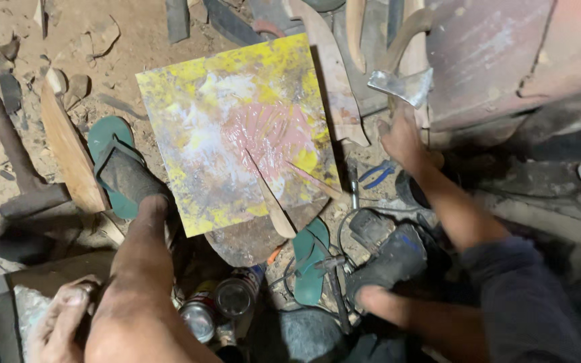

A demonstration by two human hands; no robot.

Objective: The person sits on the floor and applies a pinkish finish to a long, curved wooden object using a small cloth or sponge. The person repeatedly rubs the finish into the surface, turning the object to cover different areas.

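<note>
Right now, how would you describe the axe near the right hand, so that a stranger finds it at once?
Start at the yellow paint-stained board in the middle. Go to its upper right corner, where wooden handles lean. The axe is just above the right hand: the only shiny grey metal blade there.

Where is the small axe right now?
In the head view the axe is at upper right, its metal head just above the right hand, between the yellow board and the rusty metal sheet.
</note>
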